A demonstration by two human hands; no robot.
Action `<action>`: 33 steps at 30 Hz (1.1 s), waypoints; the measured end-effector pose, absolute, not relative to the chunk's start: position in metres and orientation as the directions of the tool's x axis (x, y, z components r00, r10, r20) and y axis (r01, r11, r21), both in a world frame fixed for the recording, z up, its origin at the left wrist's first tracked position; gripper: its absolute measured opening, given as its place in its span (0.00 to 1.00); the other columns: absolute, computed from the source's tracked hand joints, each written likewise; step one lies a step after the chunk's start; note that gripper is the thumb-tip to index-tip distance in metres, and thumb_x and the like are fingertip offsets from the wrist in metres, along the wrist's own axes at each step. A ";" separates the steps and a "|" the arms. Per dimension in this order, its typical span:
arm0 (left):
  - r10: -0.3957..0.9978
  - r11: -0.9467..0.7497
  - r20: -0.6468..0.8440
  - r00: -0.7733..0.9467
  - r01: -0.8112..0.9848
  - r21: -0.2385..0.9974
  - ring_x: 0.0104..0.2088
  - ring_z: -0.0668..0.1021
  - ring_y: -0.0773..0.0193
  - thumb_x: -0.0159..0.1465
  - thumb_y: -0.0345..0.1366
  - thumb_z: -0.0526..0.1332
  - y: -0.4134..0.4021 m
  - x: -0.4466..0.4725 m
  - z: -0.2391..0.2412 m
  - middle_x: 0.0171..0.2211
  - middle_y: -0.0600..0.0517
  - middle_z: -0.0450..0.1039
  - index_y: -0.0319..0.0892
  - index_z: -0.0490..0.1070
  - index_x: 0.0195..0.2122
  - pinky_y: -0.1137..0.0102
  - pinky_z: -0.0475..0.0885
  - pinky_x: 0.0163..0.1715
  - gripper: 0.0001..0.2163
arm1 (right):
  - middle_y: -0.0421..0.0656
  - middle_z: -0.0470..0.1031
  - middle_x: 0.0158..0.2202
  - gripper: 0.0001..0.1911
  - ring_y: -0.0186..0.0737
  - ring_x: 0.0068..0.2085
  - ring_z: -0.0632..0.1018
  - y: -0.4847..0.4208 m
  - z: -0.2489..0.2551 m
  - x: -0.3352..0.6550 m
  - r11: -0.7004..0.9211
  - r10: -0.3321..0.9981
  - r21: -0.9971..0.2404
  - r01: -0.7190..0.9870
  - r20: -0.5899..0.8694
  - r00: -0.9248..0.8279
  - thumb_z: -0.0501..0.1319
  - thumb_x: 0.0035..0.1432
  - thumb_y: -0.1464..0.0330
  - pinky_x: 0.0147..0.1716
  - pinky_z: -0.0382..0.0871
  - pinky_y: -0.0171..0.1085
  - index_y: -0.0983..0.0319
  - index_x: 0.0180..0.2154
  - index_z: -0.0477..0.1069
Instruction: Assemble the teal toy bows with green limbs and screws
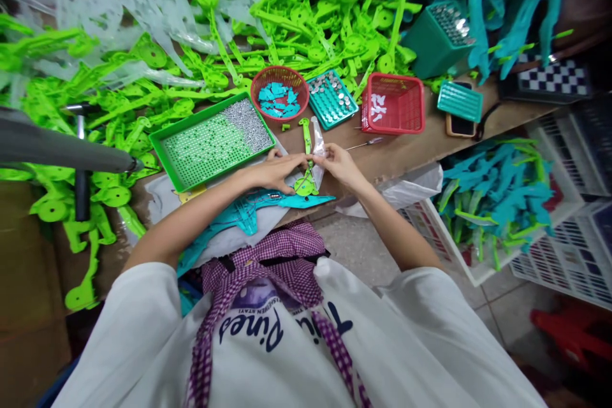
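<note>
A lime-green plastic part (pixel 306 186) with a round end lies near the table's front edge, a slim translucent piece (pixel 317 131) alongside it. My left hand (pixel 280 172) reaches over the green part from the left, its thumb and fingers closed about it. From the right, my right hand (pixel 338 164) meets it with thumb and fingertips pinched together at the translucent piece; anything small between the fingertips is hidden. Under my left hand and forearm rests a long turquoise plastic shell (pixel 246 211), partly covered by the arm.
A green tray of screws (pixel 174 171), a red basket of turquoise pieces (pixel 255 104), a teal tray of metal discs (pixel 329 116) and a red basket (pixel 406 105) stand behind my hands. A screwdriver (pixel 375 141) and hammer (pixel 82 166) lie nearby. Green parts (pixel 329 19) heap behind.
</note>
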State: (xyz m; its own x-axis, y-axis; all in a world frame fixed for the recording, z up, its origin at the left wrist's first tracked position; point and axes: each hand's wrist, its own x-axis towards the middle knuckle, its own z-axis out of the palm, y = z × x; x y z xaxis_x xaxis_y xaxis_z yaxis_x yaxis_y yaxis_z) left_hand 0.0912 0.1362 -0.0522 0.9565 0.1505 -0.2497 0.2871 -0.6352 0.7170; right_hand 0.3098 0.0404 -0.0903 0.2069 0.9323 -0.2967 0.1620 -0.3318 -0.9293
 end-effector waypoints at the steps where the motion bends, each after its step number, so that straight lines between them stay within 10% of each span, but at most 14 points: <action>1: 0.152 -0.637 -0.244 0.958 0.284 0.717 0.64 0.68 0.42 0.60 0.42 0.66 0.136 0.091 -0.053 0.66 0.43 0.65 0.48 0.47 0.72 0.53 0.51 0.61 0.42 | 0.40 0.78 0.32 0.33 0.39 0.33 0.77 0.039 -0.090 0.310 -0.326 0.935 -0.928 0.181 -0.288 0.208 0.72 0.42 0.42 0.33 0.73 0.39 0.59 0.39 0.71; 18: 0.139 -0.624 -0.255 0.957 0.284 0.728 0.65 0.68 0.43 0.61 0.44 0.64 0.135 0.088 -0.049 0.68 0.45 0.63 0.50 0.36 0.75 0.55 0.50 0.63 0.46 | 0.41 0.74 0.28 0.31 0.38 0.25 0.73 0.045 -0.079 0.320 -0.382 0.920 -0.884 0.270 -0.335 0.203 0.60 0.55 0.41 0.19 0.65 0.37 0.59 0.46 0.75; 33: 0.098 -0.605 -0.286 0.953 0.285 0.743 0.73 0.55 0.42 0.64 0.41 0.63 0.136 0.086 -0.041 0.74 0.42 0.52 0.51 0.36 0.75 0.44 0.40 0.68 0.44 | 0.47 0.84 0.36 0.18 0.48 0.40 0.81 0.098 -0.066 0.314 -0.384 0.907 -0.639 0.667 -0.125 0.403 0.60 0.62 0.55 0.43 0.71 0.42 0.61 0.39 0.81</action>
